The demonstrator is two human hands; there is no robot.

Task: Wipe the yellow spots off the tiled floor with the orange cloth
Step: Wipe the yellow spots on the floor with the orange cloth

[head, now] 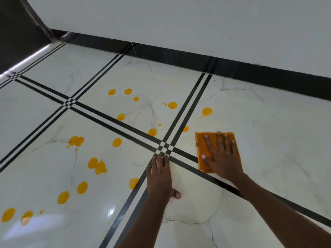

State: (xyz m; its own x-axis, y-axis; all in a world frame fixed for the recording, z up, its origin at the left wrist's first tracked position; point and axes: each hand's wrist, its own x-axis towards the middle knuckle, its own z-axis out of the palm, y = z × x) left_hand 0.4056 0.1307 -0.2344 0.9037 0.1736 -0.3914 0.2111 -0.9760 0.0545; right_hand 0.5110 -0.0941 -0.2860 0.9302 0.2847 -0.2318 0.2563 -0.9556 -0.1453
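A folded orange cloth (200, 140) lies flat on the white tiled floor (268, 140), right of where the black tile lines cross. My right hand (221, 154) presses on it with fingers spread. My left hand (160, 174) rests flat on the floor by the crossing, holding nothing. Several yellow spots (97, 164) are scattered over the tiles to the left and beyond the cloth. The nearest are a spot (185, 128) just left of the cloth's far corner and one (207, 111) farther out.
A white wall (179, 20) with a black skirting band (179, 56) runs along the far side. A dark surface (16, 33) stands at the far left corner. Double black lines (111, 119) cross the floor.
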